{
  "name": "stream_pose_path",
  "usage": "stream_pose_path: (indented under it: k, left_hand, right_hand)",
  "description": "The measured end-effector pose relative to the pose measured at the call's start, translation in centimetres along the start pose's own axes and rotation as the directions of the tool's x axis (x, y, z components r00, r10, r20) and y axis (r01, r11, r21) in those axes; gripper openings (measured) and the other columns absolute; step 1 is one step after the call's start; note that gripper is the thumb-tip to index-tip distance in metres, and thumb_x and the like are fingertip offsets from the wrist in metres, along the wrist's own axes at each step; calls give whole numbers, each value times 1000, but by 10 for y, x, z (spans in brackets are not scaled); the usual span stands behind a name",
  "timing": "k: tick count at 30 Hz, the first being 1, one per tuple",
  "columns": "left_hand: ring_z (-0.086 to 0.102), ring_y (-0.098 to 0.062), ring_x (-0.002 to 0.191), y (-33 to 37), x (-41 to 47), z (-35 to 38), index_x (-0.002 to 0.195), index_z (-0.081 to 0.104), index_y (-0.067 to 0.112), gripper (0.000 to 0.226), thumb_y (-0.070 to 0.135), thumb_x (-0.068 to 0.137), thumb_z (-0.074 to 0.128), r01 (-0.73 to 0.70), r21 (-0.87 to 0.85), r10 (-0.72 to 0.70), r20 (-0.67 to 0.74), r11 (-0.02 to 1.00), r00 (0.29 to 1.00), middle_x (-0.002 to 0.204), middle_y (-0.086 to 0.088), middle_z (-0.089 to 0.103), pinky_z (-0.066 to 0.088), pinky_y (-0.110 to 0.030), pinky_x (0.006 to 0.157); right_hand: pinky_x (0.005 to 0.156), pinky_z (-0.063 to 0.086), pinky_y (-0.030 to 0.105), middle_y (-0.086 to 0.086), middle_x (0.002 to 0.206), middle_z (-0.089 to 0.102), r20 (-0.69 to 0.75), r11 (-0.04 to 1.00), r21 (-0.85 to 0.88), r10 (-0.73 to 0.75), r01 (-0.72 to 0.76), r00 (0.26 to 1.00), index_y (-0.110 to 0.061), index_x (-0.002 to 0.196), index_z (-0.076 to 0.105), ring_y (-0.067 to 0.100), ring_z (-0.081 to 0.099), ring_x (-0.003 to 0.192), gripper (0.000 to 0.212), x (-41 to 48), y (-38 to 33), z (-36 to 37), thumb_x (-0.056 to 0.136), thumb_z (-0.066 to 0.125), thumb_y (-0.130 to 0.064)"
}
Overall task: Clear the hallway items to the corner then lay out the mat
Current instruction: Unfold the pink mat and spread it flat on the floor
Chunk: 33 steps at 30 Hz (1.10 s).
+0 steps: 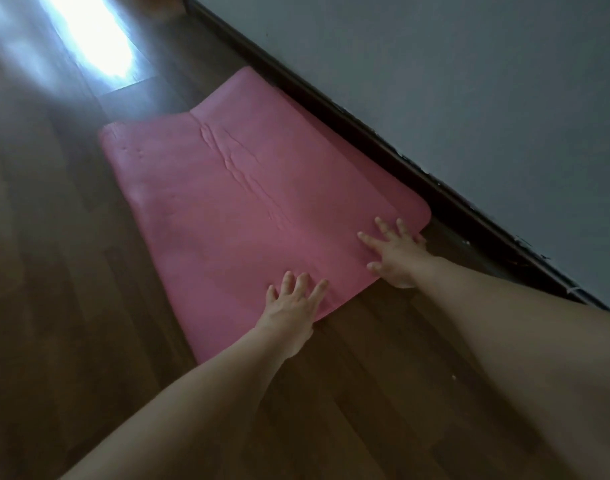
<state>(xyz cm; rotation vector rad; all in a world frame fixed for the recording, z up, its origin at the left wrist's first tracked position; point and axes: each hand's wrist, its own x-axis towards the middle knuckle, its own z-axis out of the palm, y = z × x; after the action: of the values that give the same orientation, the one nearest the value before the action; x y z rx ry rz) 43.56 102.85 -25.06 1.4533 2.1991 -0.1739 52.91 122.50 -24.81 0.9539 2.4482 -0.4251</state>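
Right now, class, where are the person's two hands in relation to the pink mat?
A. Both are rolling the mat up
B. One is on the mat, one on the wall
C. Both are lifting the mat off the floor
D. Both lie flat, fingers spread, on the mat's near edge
D: the left hand and right hand lie palm-down with fingers spread on the near end of the pink mat, which lies unrolled on the floor.

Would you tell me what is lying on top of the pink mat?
Both hands, left hand and right hand, press flat on the pink mat near its edge. The floor beneath it is covered.
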Motion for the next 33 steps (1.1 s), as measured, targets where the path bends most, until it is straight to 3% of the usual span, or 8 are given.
stream_pose_path:
  k: [5,12,17,20,23,27,29,33]
  left_hand:
    - [-4,-27,145,-25,11,-12,149,1,25,80,24,91,56,39,-84,-39,2,996,999,157,-3,6,9,-47,117]
    - [30,-25,137,-21,7,-22,149,13,19,68,33,94,51,9,-226,-42,-143,974,989,149,-5,29,25,-36,111]
    - [45,-27,123,-10,-1,-36,147,21,17,57,27,97,44,-28,-278,-32,-209,960,977,140,-5,38,38,-37,101]
    - [46,-25,124,3,-5,-43,146,23,19,55,27,97,45,-82,-348,-21,-282,934,959,140,-3,39,39,-36,99]
    - [47,-21,124,7,-9,-59,144,28,20,50,24,97,44,-102,-510,-115,-375,854,920,138,-3,43,42,-36,101]
    - [54,-21,112,-2,-20,-92,137,36,18,44,28,95,47,-105,-664,-262,-429,740,865,128,-4,50,48,-43,92]
    - [57,-19,102,-5,-31,-102,130,41,17,46,41,92,50,-170,-643,-247,-506,747,827,120,-2,53,51,-39,84]
    - [57,-13,84,-11,-49,-114,115,40,20,48,54,84,56,-240,-725,-308,-534,645,787,102,4,55,48,-28,68]
  right_hand:
    - [116,3,53,-5,158,-16,-54,1000,-12,-8,7,999,-38,149,2,28,-14,145,66,15,-16,-11,97,43,-36]
    - [116,8,47,13,158,-10,-167,973,179,173,-142,971,-16,150,-9,34,1,145,81,24,-17,-19,95,47,-36]
    - [106,30,46,18,148,30,-244,931,265,315,-249,917,-10,145,27,37,33,133,69,32,-29,-43,92,48,-48]
    - [102,37,40,14,142,45,-230,856,505,253,-107,940,-10,137,44,32,45,127,59,29,-40,-70,89,53,-44]
    - [85,49,39,20,118,61,-245,757,652,150,48,958,-3,113,60,31,60,101,37,20,-58,-93,83,62,-24]
    - [54,56,37,14,82,67,-36,505,863,50,6,998,-9,86,64,27,67,63,7,-6,-78,-116,81,67,-13]
    - [51,48,26,6,72,64,10,511,860,1,-9,1000,-13,83,65,20,61,56,11,-13,-97,-125,82,68,-23]
    - [52,43,26,-1,68,58,-13,521,852,-52,38,999,-18,81,62,14,53,56,15,-23,-143,-139,83,64,-33]
